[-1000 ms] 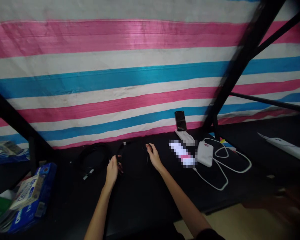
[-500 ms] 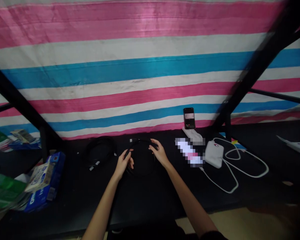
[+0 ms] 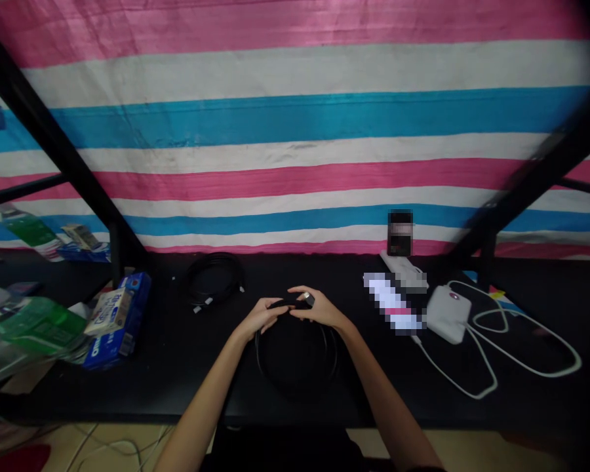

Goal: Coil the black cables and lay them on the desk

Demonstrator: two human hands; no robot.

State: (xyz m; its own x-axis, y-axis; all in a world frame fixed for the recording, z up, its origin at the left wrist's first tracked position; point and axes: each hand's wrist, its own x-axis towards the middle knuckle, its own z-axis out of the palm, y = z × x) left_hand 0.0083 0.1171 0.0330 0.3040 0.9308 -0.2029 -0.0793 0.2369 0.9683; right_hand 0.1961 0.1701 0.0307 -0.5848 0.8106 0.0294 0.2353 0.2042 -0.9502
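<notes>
Head cam has my left hand (image 3: 262,316) and right hand (image 3: 318,309) close together, both pinching the top of a thin black cable (image 3: 295,357). It's looped into a round coil, silver plug (image 3: 308,299) poking out by my right fingers, hanging onto the black table (image 3: 177,367) in front of me.

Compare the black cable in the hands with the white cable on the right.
Black cable: one round coil, pinched at the top by left hand and right hand. White cable: loose sprawl, untouched. White cable runs to a white box; black cable's plug is free, by the right hand. Both lie on the table.
</notes>
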